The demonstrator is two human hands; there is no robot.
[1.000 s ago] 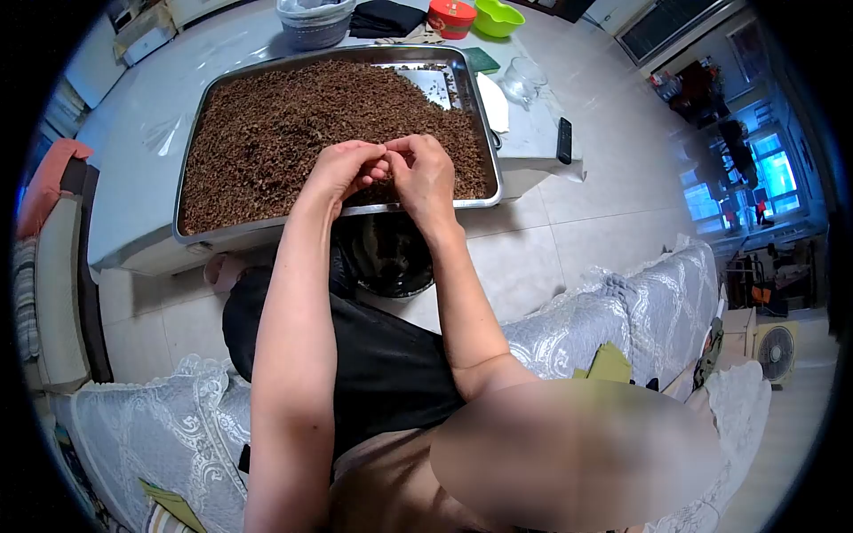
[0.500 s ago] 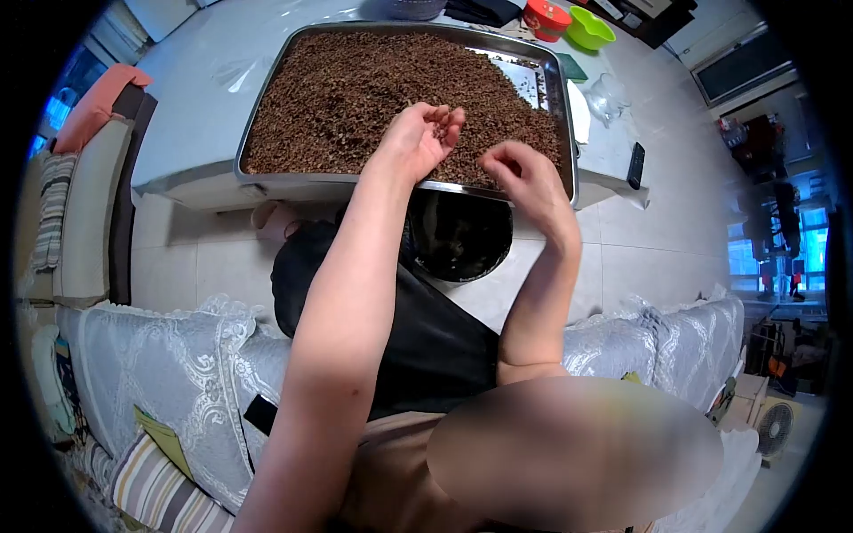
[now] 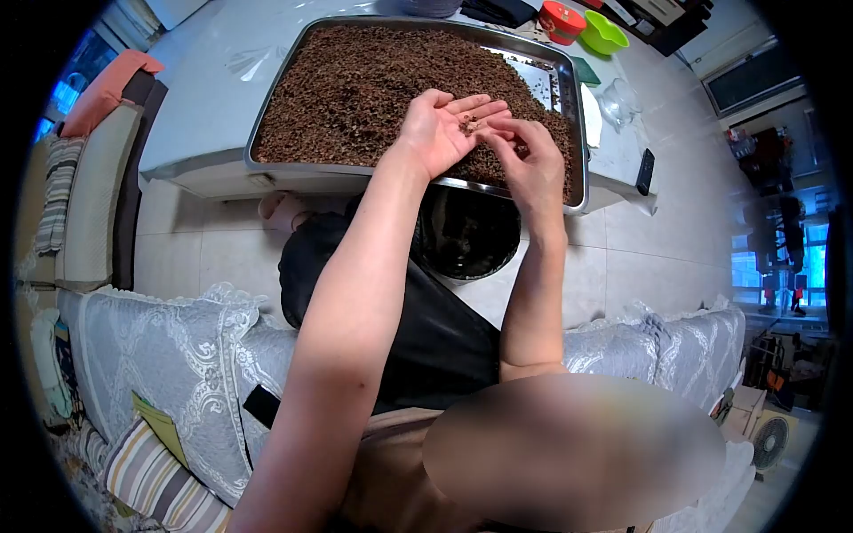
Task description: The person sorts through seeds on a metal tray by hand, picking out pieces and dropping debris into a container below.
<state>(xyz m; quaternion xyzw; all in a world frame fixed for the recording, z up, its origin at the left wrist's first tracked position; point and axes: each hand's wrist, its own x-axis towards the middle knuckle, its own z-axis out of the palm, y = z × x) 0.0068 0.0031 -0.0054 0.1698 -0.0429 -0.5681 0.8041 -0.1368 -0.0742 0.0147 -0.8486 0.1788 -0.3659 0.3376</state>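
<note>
My left hand (image 3: 437, 140) is palm up over the near part of a metal tray (image 3: 253, 147), fingers stretched out, holding a little cluster of small brown pieces (image 3: 468, 127) on the palm and fingers. My right hand (image 3: 536, 169) is at its fingertips, thumb and forefinger pinched together. Whatever is in that pinch, if anything, is too small to make out. Beneath both hands spreads a large heap of dark brown, seed-like pieces (image 3: 355, 89). At the tray's far right corner its bare bottom shows, with scattered bits on it.
The tray rests on a covered table (image 3: 200, 133). Below its near edge stands a black-lined bin (image 3: 468, 233), beside my knees. A red round box (image 3: 562, 22), a green bowl (image 3: 604, 34), a clear glass vessel (image 3: 617, 105) and a black remote (image 3: 645, 171) are to the right.
My left hand has uncurled from a cupped shape and shifted right, so the pieces show. My right hand has risen to meet its fingertips. The whole view has shifted slightly.
</note>
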